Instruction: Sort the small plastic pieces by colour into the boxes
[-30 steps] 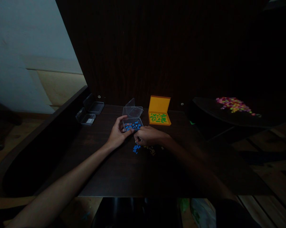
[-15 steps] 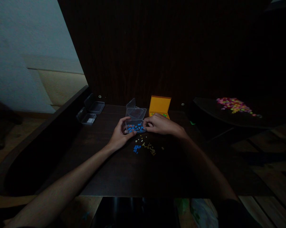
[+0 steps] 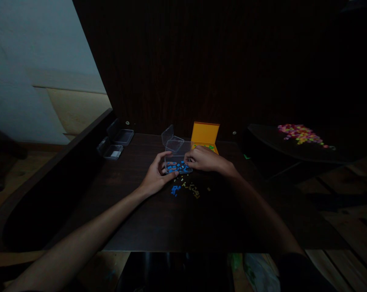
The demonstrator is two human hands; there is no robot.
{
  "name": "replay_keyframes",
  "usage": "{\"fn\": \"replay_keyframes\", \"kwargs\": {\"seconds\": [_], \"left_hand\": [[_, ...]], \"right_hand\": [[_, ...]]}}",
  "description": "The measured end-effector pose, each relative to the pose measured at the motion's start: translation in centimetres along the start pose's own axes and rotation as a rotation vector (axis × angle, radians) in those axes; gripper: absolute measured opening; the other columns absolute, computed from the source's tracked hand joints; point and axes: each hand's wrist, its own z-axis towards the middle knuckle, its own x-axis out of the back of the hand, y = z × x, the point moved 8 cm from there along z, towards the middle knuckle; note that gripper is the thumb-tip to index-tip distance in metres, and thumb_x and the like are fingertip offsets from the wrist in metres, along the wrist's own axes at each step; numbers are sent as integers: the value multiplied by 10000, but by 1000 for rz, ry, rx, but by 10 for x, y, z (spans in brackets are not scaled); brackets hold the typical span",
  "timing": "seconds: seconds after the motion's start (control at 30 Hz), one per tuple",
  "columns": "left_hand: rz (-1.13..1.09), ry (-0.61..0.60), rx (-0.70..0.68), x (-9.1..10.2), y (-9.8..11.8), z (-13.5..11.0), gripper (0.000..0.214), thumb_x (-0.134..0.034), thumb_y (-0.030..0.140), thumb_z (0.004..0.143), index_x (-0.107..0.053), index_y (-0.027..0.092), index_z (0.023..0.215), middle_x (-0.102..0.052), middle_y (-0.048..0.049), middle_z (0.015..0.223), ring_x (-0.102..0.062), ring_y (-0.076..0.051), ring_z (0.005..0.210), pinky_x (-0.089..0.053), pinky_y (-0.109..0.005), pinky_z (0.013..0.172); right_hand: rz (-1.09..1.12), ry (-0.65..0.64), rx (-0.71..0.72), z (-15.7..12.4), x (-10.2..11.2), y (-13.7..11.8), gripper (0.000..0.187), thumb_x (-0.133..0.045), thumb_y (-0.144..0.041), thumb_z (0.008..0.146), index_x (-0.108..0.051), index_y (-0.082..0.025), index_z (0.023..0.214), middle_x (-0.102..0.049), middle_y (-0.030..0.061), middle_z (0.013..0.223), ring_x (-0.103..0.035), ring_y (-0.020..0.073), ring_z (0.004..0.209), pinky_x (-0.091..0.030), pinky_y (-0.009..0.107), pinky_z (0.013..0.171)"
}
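Note:
A small clear plastic box [image 3: 178, 155] with its lid up holds several blue pieces [image 3: 175, 166] on the dark table [image 3: 159, 215]. My left hand [image 3: 155, 176] curls round the box's left and near side. My right hand [image 3: 203, 158] has its fingers closed at the box's right edge, over the blue pieces; what it pinches is too small to make out. Loose blue pieces [image 3: 174, 190] and yellow pieces [image 3: 192, 190] lie on the table just in front of the box. An open orange box [image 3: 204, 134] with green pieces stands behind my right hand.
Two more clear boxes, one [image 3: 113, 151] nearer and one [image 3: 122, 136] farther, sit at the table's left edge. A heap of pink and yellow pieces [image 3: 299, 134] lies on a dark surface at the right. A dark wall rises behind the table.
My right hand moved from the loose pieces in front of the box up to the box's right edge. The clear box shifted slightly right and nearer. My left hand stayed on the box.

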Motion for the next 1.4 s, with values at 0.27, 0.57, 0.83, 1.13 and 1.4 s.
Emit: {"fn": "replay_keyframes", "kwargs": {"seconds": [0.27, 0.57, 0.83, 1.13, 1.4], "left_hand": [[-36, 0, 10, 2, -2, 1, 672, -811, 221, 646, -468, 232, 1224, -507, -106, 1305, -613, -227, 1065, -553, -406, 897], [-16, 15, -1, 6, -1, 3, 671, -809, 212, 648, -466, 229, 1224, -535, -94, 1254, -622, -218, 1049, -544, -417, 917], [16, 39, -18, 9, 3, 5, 662, -802, 230, 643, -465, 230, 1214, -521, -101, 1283, -616, -231, 1060, -541, -430, 915], [40, 55, -29, 16, 1, 9, 654, -794, 235, 653, -457, 226, 1214, -497, -99, 1309, -611, -216, 1065, -543, -387, 902], [62, 81, -47, 20, 5, 10, 652, -792, 231, 643, -470, 217, 1210, -501, -106, 1309, -624, -236, 1051, -542, -417, 901]], "right_hand": [[-33, 14, -1, -6, 14, -5, 241, -536, -167, 817, -740, -190, 943, -695, 35, 773, -558, 139, 681, -310, 246, 611], [-106, -86, -5, -5, 2, -6, 327, -501, -166, 825, -732, -225, 1048, -723, 58, 880, -612, 173, 749, -366, 260, 650], [-35, -80, 50, -14, 14, -19, 270, -545, -198, 820, -742, -222, 1004, -706, 28, 773, -567, 135, 648, -326, 242, 597], [47, -204, 222, -14, -6, -58, 150, -620, -189, 798, -748, -238, 856, -690, -10, 736, -550, 115, 638, -314, 236, 586], [37, -272, 229, -6, -41, -62, 103, -682, -241, 785, -726, -243, 878, -692, 22, 868, -576, 185, 880, -352, 266, 689]]}}
